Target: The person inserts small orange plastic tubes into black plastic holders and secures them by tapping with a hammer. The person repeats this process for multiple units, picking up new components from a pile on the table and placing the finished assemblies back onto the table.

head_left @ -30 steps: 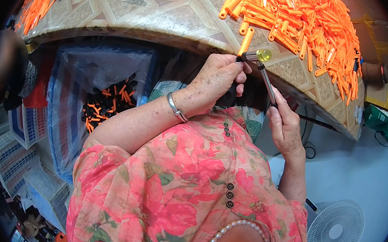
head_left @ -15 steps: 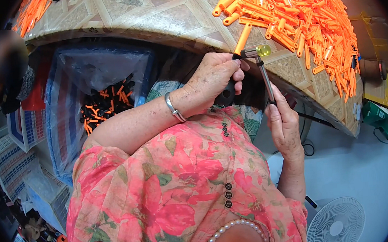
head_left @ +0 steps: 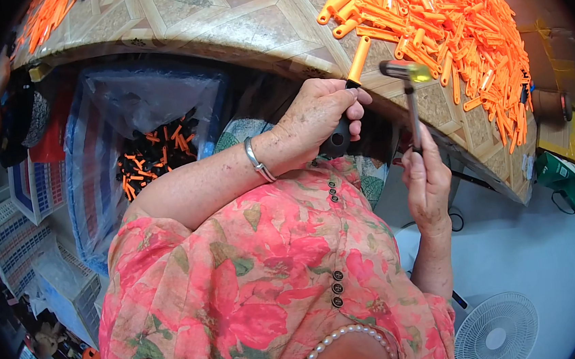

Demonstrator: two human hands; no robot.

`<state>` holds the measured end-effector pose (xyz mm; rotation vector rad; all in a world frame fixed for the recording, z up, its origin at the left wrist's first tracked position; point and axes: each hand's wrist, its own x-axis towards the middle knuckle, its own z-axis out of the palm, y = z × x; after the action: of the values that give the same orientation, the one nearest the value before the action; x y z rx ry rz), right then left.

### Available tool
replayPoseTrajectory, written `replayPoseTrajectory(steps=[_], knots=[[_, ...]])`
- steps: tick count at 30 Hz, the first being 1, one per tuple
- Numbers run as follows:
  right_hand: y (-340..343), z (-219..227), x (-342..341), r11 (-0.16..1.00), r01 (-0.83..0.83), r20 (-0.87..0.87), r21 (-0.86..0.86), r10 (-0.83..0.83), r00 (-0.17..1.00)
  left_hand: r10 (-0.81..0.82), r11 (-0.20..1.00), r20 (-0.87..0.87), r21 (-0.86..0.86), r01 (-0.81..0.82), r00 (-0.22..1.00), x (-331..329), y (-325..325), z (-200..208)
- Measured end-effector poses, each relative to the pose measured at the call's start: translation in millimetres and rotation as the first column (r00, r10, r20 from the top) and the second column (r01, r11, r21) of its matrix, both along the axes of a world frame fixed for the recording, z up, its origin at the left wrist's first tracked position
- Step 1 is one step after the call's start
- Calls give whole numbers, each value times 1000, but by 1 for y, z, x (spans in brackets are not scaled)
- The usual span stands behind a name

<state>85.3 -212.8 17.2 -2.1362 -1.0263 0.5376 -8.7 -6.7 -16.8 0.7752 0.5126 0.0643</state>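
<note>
My left hand (head_left: 326, 111) is closed around a black plastic handle (head_left: 337, 141), whose rounded lower end with a hole shows below my fingers. From its upper end an orange plastic strip (head_left: 360, 59) sticks out beside the table edge. A small hammer (head_left: 413, 114) with a metal shaft and a clear yellow face is gripped in my right hand (head_left: 428, 181). Its head is held up to the right of the orange strip, apart from it and slightly blurred.
A large heap of orange plastic strips (head_left: 453, 42) covers the right of the patterned table (head_left: 205, 22). On the left, a lined blue-rimmed bin (head_left: 77, 163) holds black and orange pieces (head_left: 155, 153). A white fan (head_left: 496, 335) stands at lower right, a green box (head_left: 567, 186) above it.
My right hand has drawn the hammer away to the right, off the black handle's upper end. My left hand keeps its hold in nearly the same place.
</note>
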Motion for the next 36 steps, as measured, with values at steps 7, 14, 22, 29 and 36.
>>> replayPoseTrajectory(steps=[7, 14, 22, 29, 36], knots=[[4, -5, -7, 999, -45, -71, 17, 46, 996, 4, 1000, 2, -6, -4, 1000, -1, 0, -6], [13, -4, -4, 998, -43, 8, 53, 43, 999, -18, 1000, -6, 20, 18, 1000, 0, 0, -4], [7, 6, 49, 944, 266, 301, 198, -316, 899, -89, 988, 12, 128, 86, 996, -9, 3, 11], [-29, -6, 160, 822, 566, 696, 60, -441, 567, -236, 943, 129, 268, 195, 963, -3, 5, 12], [-7, -9, 168, 897, 417, 878, 148, -314, 362, -226, 965, 128, 161, 205, 966, -1, 6, 18]])
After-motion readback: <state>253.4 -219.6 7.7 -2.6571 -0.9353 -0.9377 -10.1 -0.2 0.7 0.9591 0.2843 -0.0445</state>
